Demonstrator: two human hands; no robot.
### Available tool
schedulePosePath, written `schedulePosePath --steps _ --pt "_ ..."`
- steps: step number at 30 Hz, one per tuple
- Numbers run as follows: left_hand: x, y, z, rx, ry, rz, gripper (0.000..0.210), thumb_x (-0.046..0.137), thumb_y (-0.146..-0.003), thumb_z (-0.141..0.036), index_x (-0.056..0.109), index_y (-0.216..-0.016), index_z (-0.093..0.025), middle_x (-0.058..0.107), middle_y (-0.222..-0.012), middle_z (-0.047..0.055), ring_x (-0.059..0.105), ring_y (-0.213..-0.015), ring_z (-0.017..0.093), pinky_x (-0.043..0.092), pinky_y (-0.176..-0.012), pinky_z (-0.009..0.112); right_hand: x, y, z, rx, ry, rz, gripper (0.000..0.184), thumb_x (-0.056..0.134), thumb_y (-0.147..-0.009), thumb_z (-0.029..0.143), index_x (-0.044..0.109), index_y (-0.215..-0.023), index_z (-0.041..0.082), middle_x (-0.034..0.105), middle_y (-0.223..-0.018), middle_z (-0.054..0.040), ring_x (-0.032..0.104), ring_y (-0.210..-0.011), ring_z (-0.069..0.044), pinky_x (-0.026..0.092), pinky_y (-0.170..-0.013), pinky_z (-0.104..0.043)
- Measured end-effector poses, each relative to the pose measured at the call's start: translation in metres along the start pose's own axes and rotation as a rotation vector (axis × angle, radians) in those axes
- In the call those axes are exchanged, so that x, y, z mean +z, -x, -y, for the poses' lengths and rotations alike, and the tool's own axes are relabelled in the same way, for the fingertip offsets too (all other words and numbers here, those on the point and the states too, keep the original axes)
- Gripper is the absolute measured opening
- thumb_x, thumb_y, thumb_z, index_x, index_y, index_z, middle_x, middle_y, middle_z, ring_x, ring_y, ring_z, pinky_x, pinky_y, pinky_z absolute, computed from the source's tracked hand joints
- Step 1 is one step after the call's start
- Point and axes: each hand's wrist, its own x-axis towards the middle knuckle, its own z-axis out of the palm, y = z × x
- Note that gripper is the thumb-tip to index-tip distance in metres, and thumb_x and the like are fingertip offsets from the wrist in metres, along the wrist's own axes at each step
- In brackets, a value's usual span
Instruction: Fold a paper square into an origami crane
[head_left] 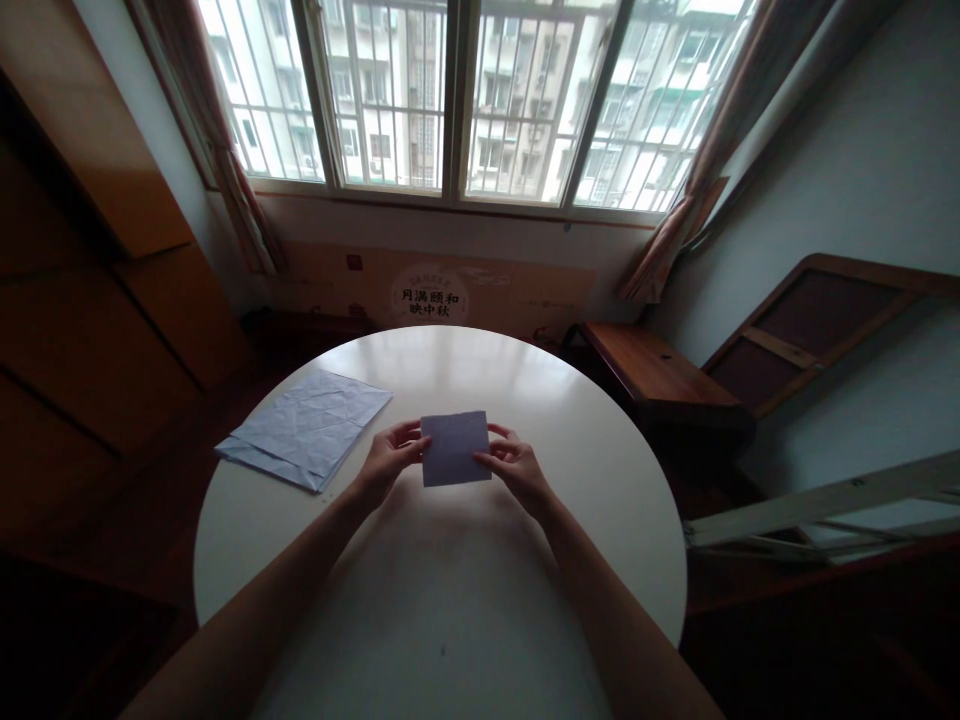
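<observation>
A small square of bluish-grey paper (454, 450) is held up above the round white table, its flat face toward me. My left hand (391, 458) pinches its left edge between thumb and fingers. At the right edge, my right hand (517, 466) grips it the same way, the thumb lying on the front face. Whether the square is one sheet or folded layers, I cannot tell. To the left of my left hand lies a stack of creased pale-blue paper sheets (307, 425), flat on the table.
The round white table (442, 600) stands before a barred window (450, 100). A wooden bench (652, 365) is beyond its right side, near a wooden frame (810, 310) leaning on the wall. Wooden cabinets (97, 330) line the left. A printed beige panel (322, 285) sits below the window.
</observation>
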Motion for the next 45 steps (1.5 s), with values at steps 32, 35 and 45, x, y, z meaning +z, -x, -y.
schedulePosePath --steps 32,35,45 --pt "0.011 0.012 -0.014 -0.013 -0.301 0.091 0.032 0.076 -0.065 -0.040 0.071 -0.071 -0.009 0.065 -0.057 0.006 0.057 -0.052 0.012 0.043 -0.049 0.022 0.000 0.001 0.008 0.122 -0.199 -0.113 0.032 0.078 -0.059 0.045 0.070 -0.071 0.016 0.068 -0.065 -0.0013 0.056 -0.058 -0.013 0.041 -0.057 -0.026" --pt "0.013 0.015 -0.016 -0.115 -0.321 0.247 0.033 0.076 -0.066 -0.040 0.071 -0.074 -0.009 0.068 -0.063 0.009 0.063 -0.057 0.015 0.046 -0.051 0.023 -0.002 0.000 0.010 0.159 -0.179 -0.141 0.035 0.078 -0.058 0.047 0.070 -0.071 0.015 0.066 -0.062 -0.0007 0.054 -0.055 -0.012 0.039 -0.055 -0.025" --pt "0.014 0.013 -0.010 0.118 -0.386 0.137 0.025 0.073 -0.070 -0.033 0.073 -0.080 -0.011 0.064 -0.057 0.003 0.053 -0.050 0.009 0.037 -0.045 0.019 0.000 0.002 0.011 0.138 -0.115 -0.098 0.034 0.076 -0.061 0.047 0.070 -0.070 0.015 0.065 -0.061 -0.0012 0.053 -0.054 -0.012 0.038 -0.053 -0.024"
